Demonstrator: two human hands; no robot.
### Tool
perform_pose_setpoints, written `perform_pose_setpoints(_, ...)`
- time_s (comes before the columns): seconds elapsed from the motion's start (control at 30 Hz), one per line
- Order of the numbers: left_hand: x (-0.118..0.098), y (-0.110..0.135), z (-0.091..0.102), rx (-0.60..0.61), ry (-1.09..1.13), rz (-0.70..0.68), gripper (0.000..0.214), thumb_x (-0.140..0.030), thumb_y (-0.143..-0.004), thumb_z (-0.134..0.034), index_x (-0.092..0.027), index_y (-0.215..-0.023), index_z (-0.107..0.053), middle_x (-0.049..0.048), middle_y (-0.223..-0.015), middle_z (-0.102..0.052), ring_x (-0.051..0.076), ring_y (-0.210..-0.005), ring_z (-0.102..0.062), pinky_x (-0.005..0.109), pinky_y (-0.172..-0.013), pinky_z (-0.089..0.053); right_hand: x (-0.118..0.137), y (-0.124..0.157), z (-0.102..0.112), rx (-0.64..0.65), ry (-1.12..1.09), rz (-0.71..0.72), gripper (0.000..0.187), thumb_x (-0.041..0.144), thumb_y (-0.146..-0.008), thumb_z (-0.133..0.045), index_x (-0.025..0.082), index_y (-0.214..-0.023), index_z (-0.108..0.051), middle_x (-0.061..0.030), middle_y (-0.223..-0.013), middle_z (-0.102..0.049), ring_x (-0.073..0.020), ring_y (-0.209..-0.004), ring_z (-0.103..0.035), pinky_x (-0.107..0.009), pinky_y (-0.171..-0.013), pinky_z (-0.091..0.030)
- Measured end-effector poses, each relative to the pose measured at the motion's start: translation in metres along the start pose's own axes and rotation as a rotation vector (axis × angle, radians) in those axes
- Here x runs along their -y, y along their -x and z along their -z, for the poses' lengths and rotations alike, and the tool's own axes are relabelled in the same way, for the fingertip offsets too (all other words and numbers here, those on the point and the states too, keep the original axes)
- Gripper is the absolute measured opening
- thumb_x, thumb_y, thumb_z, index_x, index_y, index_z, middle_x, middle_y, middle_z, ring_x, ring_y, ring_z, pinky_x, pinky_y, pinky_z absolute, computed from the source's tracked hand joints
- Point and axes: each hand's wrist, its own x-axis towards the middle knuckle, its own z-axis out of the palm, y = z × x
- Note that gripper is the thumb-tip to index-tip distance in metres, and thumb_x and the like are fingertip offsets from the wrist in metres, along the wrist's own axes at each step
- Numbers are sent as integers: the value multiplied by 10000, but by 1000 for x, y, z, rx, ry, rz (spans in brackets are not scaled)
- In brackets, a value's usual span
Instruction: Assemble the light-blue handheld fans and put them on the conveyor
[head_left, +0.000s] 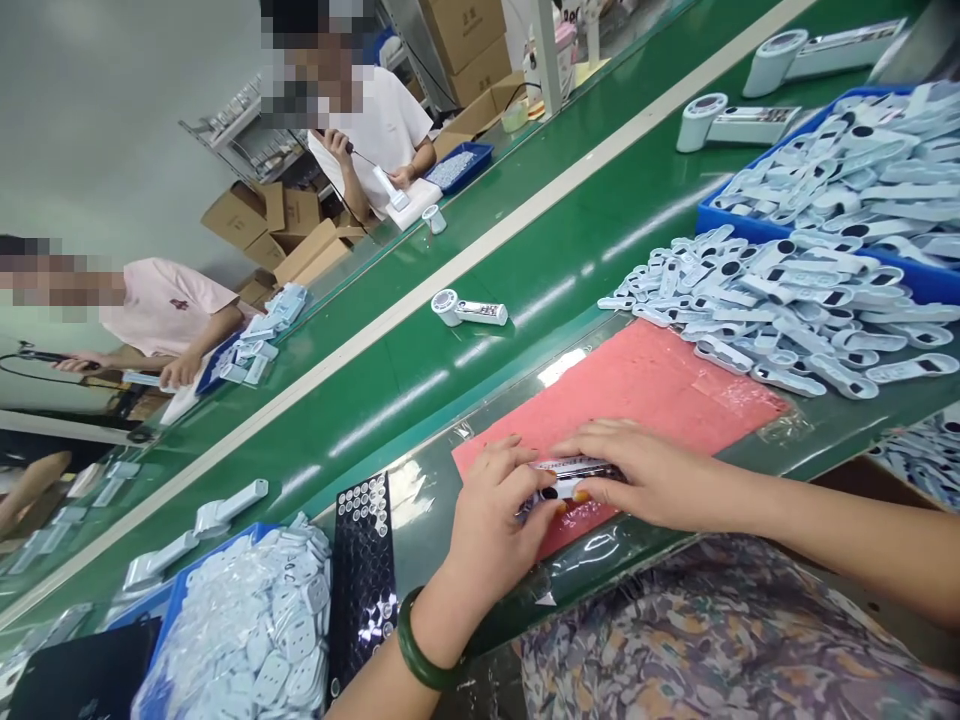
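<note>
My left hand (495,505) and my right hand (646,470) both grip one small white plastic part (570,472) with a printed strip on top, pressed down on a pink mat (645,385) at the bench edge. A green bangle circles my left wrist. Just left of my left hand lies a black tray (364,570) of small round lenses. A loose heap of pale blue plastic shells (780,310) lies beyond the mat to the right.
A green conveyor belt (420,370) carries one assembled part (469,310) and two more at top right. Blue bins of parts stand at top right (862,170) and bottom left (247,620). Two seated people work across the belt, with cardboard boxes behind them.
</note>
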Motion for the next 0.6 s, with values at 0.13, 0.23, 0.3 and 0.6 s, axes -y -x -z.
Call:
perform_pose_setpoints(0.13, -10, 7, -4, 53, -43, 72, 225, -250, -923, -677, -229, -1139, -616, 61, -1211, -645, 240, -1208, -580, 517, -1118, -477, 3, 8, -10, 15, 59, 57, 262, 344, -1039, -523, 250, -1268, -610, -57, -1213, -621, -268, -1147, -529, -481, -1003, -417)
perform_pose_setpoints(0.23, -13, 5, -9, 51, -69, 50, 210, -172, -937, -616, -213, -1143, -601, 47, -1152, -668, 203, -1102, -610, 520, -1156, -442, 1, 9, -18, -44, 130, 89, 279, 278, -1049, -481, 220, -1303, -579, -84, -1221, -611, -279, -1136, -526, -499, -992, -420)
perform_pose_setpoints(0.3, -14, 3, -10, 54, -78, 41, 196, -164, -942, -600, -209, -1133, -599, 40, -1137, -673, 197, -1086, -611, 510, -1148, -449, -1, 8, -19, -61, 157, 97, 279, 248, -1042, -488, 210, -1305, -573, -87, -1209, -615, -277, -1121, -532, -498, -982, -426)
perform_pose_setpoints(0.6, -17, 6, -10, 74, -144, 6, 231, -185, -939, -595, -189, -1169, -573, 62, -1201, -660, 263, -1222, -556, 521, -1084, -482, -3, 12, -21, -65, 224, 205, 342, 188, -1010, -517, 157, -1351, -517, -101, -1231, -590, -283, -1108, -519, -498, -971, -451)
